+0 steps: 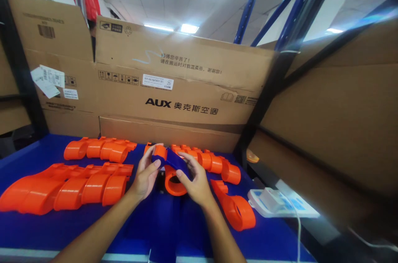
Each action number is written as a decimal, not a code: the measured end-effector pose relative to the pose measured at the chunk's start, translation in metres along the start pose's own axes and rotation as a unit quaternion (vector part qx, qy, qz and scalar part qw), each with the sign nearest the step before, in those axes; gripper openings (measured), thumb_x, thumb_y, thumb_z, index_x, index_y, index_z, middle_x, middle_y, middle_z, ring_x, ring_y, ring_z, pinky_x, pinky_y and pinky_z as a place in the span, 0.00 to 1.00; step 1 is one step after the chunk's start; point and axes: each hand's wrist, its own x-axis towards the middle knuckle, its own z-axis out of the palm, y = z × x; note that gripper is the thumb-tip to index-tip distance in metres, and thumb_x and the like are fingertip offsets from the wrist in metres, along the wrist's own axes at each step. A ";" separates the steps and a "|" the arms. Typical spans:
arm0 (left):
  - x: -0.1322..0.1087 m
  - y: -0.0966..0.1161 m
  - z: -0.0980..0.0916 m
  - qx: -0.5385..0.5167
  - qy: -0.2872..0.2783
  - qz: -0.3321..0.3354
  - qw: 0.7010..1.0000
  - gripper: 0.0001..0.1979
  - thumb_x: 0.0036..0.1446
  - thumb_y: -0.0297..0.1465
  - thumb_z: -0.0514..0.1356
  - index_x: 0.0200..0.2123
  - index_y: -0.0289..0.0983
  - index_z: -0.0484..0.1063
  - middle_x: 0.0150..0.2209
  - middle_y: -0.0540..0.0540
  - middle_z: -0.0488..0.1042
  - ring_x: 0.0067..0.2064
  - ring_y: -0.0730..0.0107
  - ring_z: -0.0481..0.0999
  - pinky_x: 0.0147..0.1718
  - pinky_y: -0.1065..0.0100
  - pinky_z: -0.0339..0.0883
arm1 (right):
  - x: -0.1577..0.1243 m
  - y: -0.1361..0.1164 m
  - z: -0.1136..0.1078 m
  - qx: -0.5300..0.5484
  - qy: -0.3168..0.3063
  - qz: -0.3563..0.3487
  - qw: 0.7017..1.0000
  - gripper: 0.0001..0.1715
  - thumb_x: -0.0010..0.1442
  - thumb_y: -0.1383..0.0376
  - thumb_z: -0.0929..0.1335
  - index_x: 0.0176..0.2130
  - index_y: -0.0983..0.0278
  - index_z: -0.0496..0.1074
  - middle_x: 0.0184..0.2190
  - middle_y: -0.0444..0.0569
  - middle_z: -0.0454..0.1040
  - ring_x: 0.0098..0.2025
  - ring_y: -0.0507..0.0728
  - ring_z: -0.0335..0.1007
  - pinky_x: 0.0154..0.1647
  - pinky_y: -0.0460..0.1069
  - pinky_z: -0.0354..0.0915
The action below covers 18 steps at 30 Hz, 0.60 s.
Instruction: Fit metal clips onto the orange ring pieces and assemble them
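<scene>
Orange plastic is nearly all I see on the blue desk (174, 230). Along its left edge lie two rows of nested shells, the near row (62, 190) long and the back row (99, 149) shorter. I judge these set in order, though I cannot tell whether they are finished.

At the middle, my left hand (144, 178) pinches the orange shell (172, 186) at its top end, fingers closed. My right hand (194, 184) grips the dark blue part (174, 160) lying across it. The shell is glossy, with a round open ring hanging low between my wrists.

Behind my right hand a third row (211, 161) runs along the back edge below the cardboard boxes (180, 88). One loose shell (238, 211) lies apart, near the white power strip (273, 203) at the right edge.
</scene>
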 end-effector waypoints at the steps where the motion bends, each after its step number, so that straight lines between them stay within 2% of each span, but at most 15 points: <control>1: 0.000 0.000 0.000 0.004 -0.003 -0.001 1.000 0.27 0.54 0.37 0.70 0.58 0.41 0.74 0.56 0.39 0.76 0.58 0.48 0.75 0.55 0.53 0.72 | 0.000 0.000 0.000 -0.019 -0.001 -0.010 1.000 0.28 0.64 0.58 0.72 0.61 0.58 0.68 0.57 0.55 0.76 0.56 0.65 0.76 0.57 0.60 0.72; 4: 0.001 0.000 -0.001 0.021 -0.004 -0.010 1.000 0.32 0.54 0.38 0.70 0.62 0.42 0.70 0.58 0.38 0.75 0.60 0.47 0.74 0.57 0.53 0.70 | -0.002 -0.001 0.000 -0.123 0.016 -0.050 0.991 0.34 0.60 0.57 0.75 0.62 0.57 0.68 0.55 0.55 0.77 0.55 0.66 0.75 0.57 0.62 0.71; 7: 0.006 0.001 -0.001 0.043 0.012 -0.021 0.999 0.32 0.54 0.37 0.71 0.62 0.43 0.70 0.57 0.39 0.76 0.58 0.50 0.76 0.56 0.55 0.70 | -0.002 -0.001 -0.002 -0.229 0.017 -0.093 0.969 0.40 0.57 0.56 0.77 0.65 0.56 0.66 0.52 0.55 0.77 0.52 0.67 0.74 0.55 0.63 0.69; 10: 0.010 0.001 -0.001 0.078 0.042 -0.022 0.996 0.31 0.52 0.37 0.72 0.59 0.42 0.71 0.53 0.41 0.78 0.56 0.52 0.78 0.56 0.56 0.70 | -0.004 0.002 -0.003 -0.302 0.015 -0.124 0.945 0.40 0.60 0.56 0.76 0.66 0.55 0.65 0.50 0.55 0.76 0.51 0.67 0.73 0.54 0.64 0.67; 14: 0.013 -0.002 -0.004 0.123 0.070 0.004 0.990 0.31 0.48 0.36 0.74 0.56 0.42 0.73 0.51 0.43 0.80 0.53 0.55 0.79 0.56 0.58 0.70 | -0.005 0.006 -0.004 -0.336 0.020 -0.146 0.930 0.37 0.63 0.57 0.74 0.67 0.55 0.65 0.51 0.56 0.74 0.53 0.67 0.71 0.55 0.66 0.64; 18: 0.014 -0.004 -0.007 0.130 0.062 0.020 0.989 0.30 0.48 0.35 0.75 0.54 0.42 0.72 0.52 0.42 0.79 0.53 0.55 0.80 0.56 0.56 0.70 | -0.004 0.008 -0.004 -0.328 0.015 -0.140 0.934 0.36 0.62 0.56 0.74 0.66 0.54 0.65 0.51 0.56 0.73 0.52 0.67 0.70 0.55 0.65 0.64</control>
